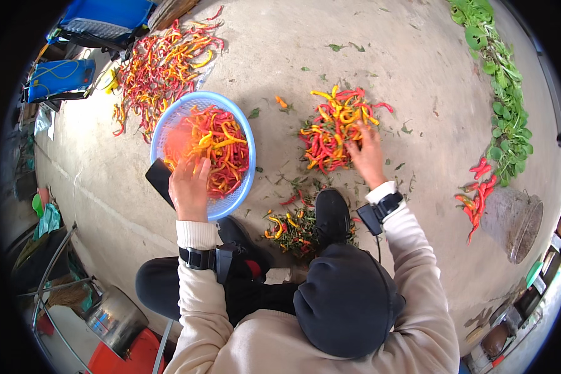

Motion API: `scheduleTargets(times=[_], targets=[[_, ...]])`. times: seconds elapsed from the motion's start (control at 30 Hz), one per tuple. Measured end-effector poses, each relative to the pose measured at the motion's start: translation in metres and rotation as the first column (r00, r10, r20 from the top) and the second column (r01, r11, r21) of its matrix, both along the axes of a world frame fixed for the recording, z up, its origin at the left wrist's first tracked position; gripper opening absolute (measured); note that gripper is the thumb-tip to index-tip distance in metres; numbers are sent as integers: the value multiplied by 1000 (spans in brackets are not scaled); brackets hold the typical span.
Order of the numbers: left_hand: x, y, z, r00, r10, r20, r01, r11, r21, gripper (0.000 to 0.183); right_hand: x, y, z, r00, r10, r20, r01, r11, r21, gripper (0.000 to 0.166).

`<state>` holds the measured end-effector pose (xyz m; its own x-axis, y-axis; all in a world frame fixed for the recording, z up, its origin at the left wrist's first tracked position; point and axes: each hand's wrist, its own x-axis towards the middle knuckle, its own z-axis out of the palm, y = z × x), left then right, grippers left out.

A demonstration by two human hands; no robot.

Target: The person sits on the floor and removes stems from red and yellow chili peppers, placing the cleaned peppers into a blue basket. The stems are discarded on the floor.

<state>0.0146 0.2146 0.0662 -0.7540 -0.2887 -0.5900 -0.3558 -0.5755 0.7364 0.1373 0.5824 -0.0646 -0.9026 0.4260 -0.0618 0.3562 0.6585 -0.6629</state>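
My left hand [190, 189] is over the near rim of a blue plastic colander basket [249, 140], fingers pointing in and no pepper visible in its grasp. Red and yellow chili peppers [224, 154] fill much of the basket, and a reddish blur lies just beyond the fingertips. To the right, my right hand [370, 156] touches the edge of a heap of chili peppers [332, 133] on the concrete floor, thumb and fingers apart. Between my shoes, stems and leaf scraps [299, 233] lie mixed with a few peppers.
A larger spread of chili peppers [163, 65] covers the floor at upper left, near blue backpack-style tanks [61, 79]. A dark flat phone-like object [160, 180] sits beside the basket. Leafy greens [502, 103], red peppers [479, 201] and a tipped bucket [509, 222] line the right.
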Motion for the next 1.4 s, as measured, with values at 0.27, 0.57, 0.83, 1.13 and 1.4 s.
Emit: scheduleTargets(times=[0.27, 0.57, 0.83, 1.13, 1.4], targets=[[20, 51, 8, 987, -155, -48, 145, 976, -164, 22, -1, -44, 33, 965, 256, 56, -254, 966, -42, 57], [58, 85, 4, 890, -450, 70, 455, 870, -192, 18, -38, 49, -11, 986, -145, -78, 144, 989, -14, 15], [73, 122, -14, 700, -686, 200, 711, 696, -100, 16, -52, 23, 8, 970, -240, 41, 233, 866, -443, 11], [87, 174, -40, 640, -760, 116, 763, 610, -215, 17, 4, -40, 76, 872, 243, 424, 393, 167, -904, 15], [88, 166, -34, 439, -880, 185, 786, 276, -553, 18, 0, -40, 93, 985, 173, 22, -100, 663, -742, 16]])
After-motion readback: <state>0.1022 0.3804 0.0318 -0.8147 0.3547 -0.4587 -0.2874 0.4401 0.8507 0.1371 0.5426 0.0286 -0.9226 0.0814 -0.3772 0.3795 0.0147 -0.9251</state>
